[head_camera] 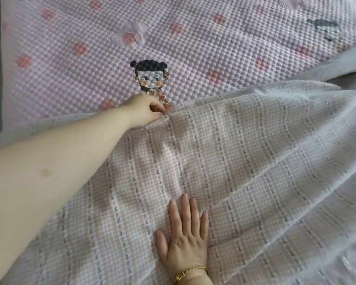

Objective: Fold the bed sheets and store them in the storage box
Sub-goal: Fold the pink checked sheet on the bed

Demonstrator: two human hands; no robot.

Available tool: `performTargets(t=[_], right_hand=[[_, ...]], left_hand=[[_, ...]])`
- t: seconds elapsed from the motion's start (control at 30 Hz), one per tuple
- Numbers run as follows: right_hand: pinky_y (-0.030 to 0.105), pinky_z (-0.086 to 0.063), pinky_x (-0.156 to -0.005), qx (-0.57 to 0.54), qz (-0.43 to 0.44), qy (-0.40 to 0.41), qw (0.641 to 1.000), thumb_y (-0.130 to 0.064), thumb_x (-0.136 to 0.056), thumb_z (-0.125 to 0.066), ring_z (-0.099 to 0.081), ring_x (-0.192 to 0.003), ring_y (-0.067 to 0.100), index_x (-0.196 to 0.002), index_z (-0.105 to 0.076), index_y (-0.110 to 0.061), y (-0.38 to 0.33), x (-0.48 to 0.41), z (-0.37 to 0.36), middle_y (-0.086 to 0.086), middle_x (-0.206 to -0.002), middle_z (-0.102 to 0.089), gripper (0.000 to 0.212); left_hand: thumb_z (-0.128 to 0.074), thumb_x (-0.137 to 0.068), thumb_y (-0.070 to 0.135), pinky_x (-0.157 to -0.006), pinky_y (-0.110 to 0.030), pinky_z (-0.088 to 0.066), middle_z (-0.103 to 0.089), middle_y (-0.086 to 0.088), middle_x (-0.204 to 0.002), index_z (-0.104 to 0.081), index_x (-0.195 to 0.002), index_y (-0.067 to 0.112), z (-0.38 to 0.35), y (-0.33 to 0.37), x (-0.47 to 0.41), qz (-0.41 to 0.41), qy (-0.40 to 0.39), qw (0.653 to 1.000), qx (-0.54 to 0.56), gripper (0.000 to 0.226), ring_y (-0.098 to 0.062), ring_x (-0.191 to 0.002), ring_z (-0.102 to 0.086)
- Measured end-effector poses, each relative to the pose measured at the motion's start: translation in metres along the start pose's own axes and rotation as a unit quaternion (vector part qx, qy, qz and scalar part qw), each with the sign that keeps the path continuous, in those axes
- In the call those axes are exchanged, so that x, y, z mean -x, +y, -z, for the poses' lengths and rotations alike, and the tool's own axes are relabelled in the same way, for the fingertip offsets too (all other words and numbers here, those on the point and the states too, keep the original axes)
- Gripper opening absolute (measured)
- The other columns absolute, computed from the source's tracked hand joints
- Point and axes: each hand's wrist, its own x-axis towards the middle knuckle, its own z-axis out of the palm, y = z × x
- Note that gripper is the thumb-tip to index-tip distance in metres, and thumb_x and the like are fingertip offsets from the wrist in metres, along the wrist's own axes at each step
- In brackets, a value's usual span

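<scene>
**Left hand (146, 110) pinching the bed sheet (214, 153) at its far edge, right hand (185, 237) flat on it**

Your left hand is stretched out across the sheet to its far edge. Thumb and fingertips are closed together on a small gather of cloth there, and the other fingers are curled in. The pinch sits just below the cartoon figure (150, 79) printed on the bed cover (70, 48), and your forearm runs above the left part of the sheet.

Your right hand lies palm down on the sheet, nearer to you. Its fingers are straight and slightly spread, with the thumb out to the left, and it grips nothing. A gold bracelet (190, 273) circles that wrist at the bottom of the view.

The sheet is a pink-and-white check with pale stripes that carry small grey cross marks. It lies spread over the near and right part of the bed. From beside your right fingertips, long folds run up toward the upper right, where the cloth is blurred. A band of plain grey fabric (345, 67) shows above those folds; you cannot tell whether it is part of the sheet or a separate cloth.

The bed cover beyond is pale pink and bubble-textured, dotted with clusters of red spots
</scene>
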Motion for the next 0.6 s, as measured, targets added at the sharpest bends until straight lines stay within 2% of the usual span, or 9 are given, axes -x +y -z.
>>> performTargets(t=[0.07,0.13,0.23,0.3,0.4,0.5,0.6], right_hand=[[0.039,0.006,-0.118,0.009,0.008,0.008,1.000,-0.053,-0.074,-0.037,0.008,-0.145,0.018,-0.148,0.004,-0.020,0.001,0.001,-0.001,0.002,-0.156,0.011,0.091],[0.040,0.004,-0.117,0.028,0.010,0.019,0.999,-0.052,-0.075,-0.036,0.008,-0.145,0.019,-0.148,0.005,-0.019,0.000,0.003,-0.003,0.003,-0.156,0.011,0.090],[0.041,0.005,-0.117,0.035,0.007,0.033,0.999,-0.050,-0.092,-0.018,0.009,-0.144,0.020,-0.148,0.005,-0.018,0.002,0.003,-0.002,0.004,-0.156,0.011,0.068],[0.041,0.006,-0.117,0.035,0.006,0.024,0.999,-0.049,-0.094,-0.006,0.008,-0.144,0.020,-0.148,0.005,-0.018,0.002,0.002,-0.002,0.003,-0.156,0.011,0.063],[0.040,0.007,-0.117,0.026,0.000,0.021,0.999,-0.049,-0.094,-0.005,0.007,-0.145,0.019,-0.148,0.005,-0.019,0.001,0.004,-0.002,0.002,-0.156,0.010,0.063],[0.040,0.007,-0.117,0.030,-0.002,0.010,0.999,-0.049,-0.094,-0.005,0.007,-0.145,0.019,-0.149,-0.001,-0.022,0.002,0.002,-0.003,0.002,-0.156,0.010,0.062],[0.040,0.008,-0.117,0.034,-0.007,-0.012,0.999,-0.050,-0.094,-0.005,0.008,-0.144,0.018,-0.139,-0.030,-0.021,0.002,0.002,-0.003,0.000,-0.156,0.011,0.059]], left_hand=[[-0.062,-0.086,0.027,-0.091,-0.025,-0.038,-0.064,-0.006,-0.118,-0.068,-0.109,0.012,-0.006,0.001,0.006,-0.008,0.054,0.999,-0.003,0.028,-0.024,-0.110,-0.055],[-0.061,-0.087,0.027,-0.084,-0.023,-0.038,-0.067,-0.009,-0.112,-0.068,-0.109,0.009,-0.003,0.003,0.010,-0.019,0.113,0.993,0.024,0.029,-0.024,-0.102,-0.058],[-0.056,-0.090,0.026,-0.082,-0.024,-0.041,-0.067,-0.015,-0.110,-0.066,-0.112,0.006,0.018,0.000,0.007,-0.019,0.184,0.981,0.064,0.031,-0.025,-0.092,-0.059],[-0.052,-0.092,0.029,-0.082,-0.029,-0.043,-0.064,-0.018,-0.116,-0.065,-0.113,0.004,0.023,-0.010,0.003,-0.001,0.164,0.986,-0.004,0.035,-0.032,-0.094,-0.061],[-0.044,-0.097,0.031,-0.079,-0.029,-0.040,-0.058,-0.017,-0.126,-0.062,-0.114,0.006,0.010,-0.019,-0.004,0.053,0.139,0.987,-0.058,0.036,-0.033,-0.094,-0.059],[-0.034,-0.100,0.029,-0.077,-0.035,-0.037,-0.060,-0.022,-0.110,-0.059,-0.105,0.001,0.002,-0.019,-0.011,0.084,0.174,0.979,-0.060,0.038,-0.034,-0.096,-0.054],[-0.035,-0.097,0.042,-0.079,-0.035,-0.040,-0.057,-0.011,-0.089,-0.058,-0.100,0.003,0.011,-0.021,-0.004,0.065,0.115,0.990,0.038,0.046,-0.033,-0.102,-0.051]])
